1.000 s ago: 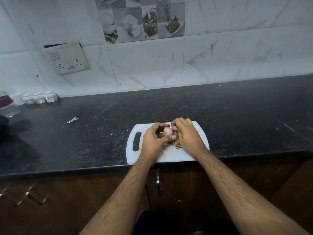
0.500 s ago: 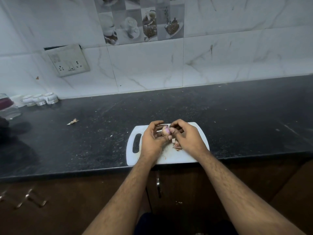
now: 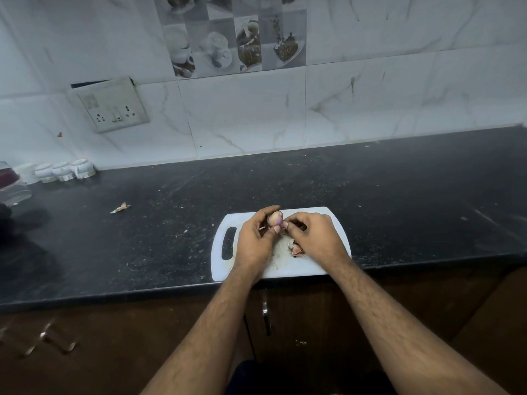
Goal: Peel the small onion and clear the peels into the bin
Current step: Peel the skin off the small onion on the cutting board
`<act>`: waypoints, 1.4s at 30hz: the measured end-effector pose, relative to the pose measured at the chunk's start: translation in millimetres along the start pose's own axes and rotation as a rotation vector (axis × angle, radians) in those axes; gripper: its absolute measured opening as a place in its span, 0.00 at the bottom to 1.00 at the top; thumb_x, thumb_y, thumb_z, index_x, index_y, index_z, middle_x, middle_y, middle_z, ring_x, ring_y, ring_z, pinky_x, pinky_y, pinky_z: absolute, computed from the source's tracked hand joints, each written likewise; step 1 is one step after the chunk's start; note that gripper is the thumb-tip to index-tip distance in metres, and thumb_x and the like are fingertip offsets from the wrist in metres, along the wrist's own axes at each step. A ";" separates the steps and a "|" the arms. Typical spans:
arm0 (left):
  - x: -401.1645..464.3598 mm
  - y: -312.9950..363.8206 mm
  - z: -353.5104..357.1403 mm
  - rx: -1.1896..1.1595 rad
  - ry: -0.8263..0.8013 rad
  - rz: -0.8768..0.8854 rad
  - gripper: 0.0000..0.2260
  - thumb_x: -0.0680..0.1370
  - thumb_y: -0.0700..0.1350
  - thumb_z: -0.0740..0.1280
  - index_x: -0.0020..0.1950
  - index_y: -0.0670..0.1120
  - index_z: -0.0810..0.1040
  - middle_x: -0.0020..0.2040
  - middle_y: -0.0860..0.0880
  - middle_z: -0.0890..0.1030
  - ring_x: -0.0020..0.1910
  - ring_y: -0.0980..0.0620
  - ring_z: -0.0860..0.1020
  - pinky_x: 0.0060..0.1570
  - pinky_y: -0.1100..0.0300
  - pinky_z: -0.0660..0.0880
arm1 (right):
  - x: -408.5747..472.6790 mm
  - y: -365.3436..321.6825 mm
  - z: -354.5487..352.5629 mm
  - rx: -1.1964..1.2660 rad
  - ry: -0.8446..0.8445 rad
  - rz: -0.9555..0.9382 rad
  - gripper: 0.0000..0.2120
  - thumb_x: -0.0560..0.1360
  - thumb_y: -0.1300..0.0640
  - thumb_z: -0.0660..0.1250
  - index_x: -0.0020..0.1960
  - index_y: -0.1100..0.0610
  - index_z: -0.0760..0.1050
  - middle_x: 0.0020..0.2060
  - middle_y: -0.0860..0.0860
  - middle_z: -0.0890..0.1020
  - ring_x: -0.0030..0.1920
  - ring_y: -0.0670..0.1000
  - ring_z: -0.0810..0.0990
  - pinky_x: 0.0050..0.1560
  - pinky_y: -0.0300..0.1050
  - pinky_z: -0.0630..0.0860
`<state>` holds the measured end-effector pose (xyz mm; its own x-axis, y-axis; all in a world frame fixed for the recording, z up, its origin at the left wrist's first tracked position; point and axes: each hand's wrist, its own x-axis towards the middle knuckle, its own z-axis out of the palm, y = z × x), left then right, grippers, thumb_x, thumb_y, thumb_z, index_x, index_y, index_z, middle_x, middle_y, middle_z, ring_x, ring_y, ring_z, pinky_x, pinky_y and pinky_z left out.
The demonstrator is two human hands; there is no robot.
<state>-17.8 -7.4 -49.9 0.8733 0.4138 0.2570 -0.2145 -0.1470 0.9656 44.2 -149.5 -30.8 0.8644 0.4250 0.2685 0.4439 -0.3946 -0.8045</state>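
Two hands meet at centre frame, over the white board (image 3: 313, 266) near the counter (image 3: 399, 201) front edge. The onion (image 3: 276, 218) is held clear of the board by the left hand (image 3: 253, 243), fingers curled round it and thumb pressed to its lower side. The right hand (image 3: 315, 238) is curled, its fingertips pinched at the onion's right side, apparently on a strip of skin; the strip itself cannot be made out. Loose peels (image 3: 296, 249) lie on the board just below the right hand. One stray peel (image 3: 120, 208) lies on the counter at left, well apart. The onion is judged light, firm and smooth where bared, so likely slippery; it is best gripped round the middle. The skin is thin and tears easily, so it is best taken at a lifted edge. No bin is seen.
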 end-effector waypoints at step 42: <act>3.9 -1.7 -3.3 -0.113 -0.051 -0.078 0.14 0.82 0.40 0.71 0.67 0.47 0.79 0.61 0.49 0.85 0.56 0.52 0.86 0.62 0.57 0.80 | 5.7 3.6 1.3 -0.067 0.121 -0.050 0.11 0.83 0.50 0.64 0.49 0.54 0.80 0.33 0.43 0.79 0.32 0.43 0.78 0.35 0.43 0.75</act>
<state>-15.4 -2.5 -50.5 0.9097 0.3737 0.1810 -0.1901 -0.0127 0.9817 50.4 -147.5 -32.8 0.8610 0.3460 0.3729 0.4988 -0.4304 -0.7523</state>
